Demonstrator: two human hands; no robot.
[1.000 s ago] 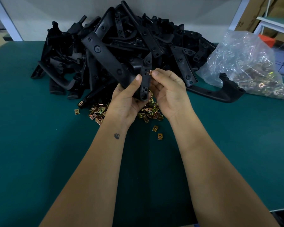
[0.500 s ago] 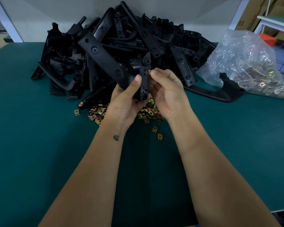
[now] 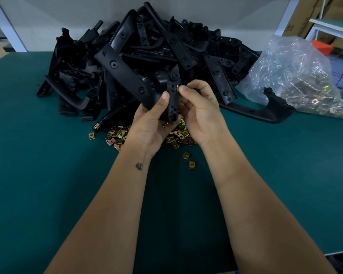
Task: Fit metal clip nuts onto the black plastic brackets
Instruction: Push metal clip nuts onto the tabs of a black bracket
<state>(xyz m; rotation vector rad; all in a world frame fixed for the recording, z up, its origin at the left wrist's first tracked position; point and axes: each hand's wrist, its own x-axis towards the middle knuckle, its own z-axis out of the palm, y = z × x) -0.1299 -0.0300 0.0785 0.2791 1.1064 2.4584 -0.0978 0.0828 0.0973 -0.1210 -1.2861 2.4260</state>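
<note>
The right hand [image 3: 201, 111] pinches a small metal clip nut [image 3: 177, 88] between thumb and forefinger and holds it against the right edge of a black bracket [image 3: 139, 84], at the upright arm of the part. The left hand [image 3: 151, 123] grips that bracket from below, fingers curled round it and the thumb pressed on its near face; the bracket's long arm slants up and away to the left. Both hands are raised above the green table [image 3: 48, 184].

Directly beneath the hands lies a scatter of loose clip nuts [image 3: 115, 136], with two [image 3: 186, 155] lying apart on the near right. Behind them, at the far side of the table, rises a big pile of brackets [image 3: 147, 42]. One more bracket [image 3: 265, 109] lies flat to the right of the pile, touching a clear plastic bag [image 3: 297, 76] of nuts at the far right. Cardboard boxes [image 3: 305, 14] stand beyond the bag.
</note>
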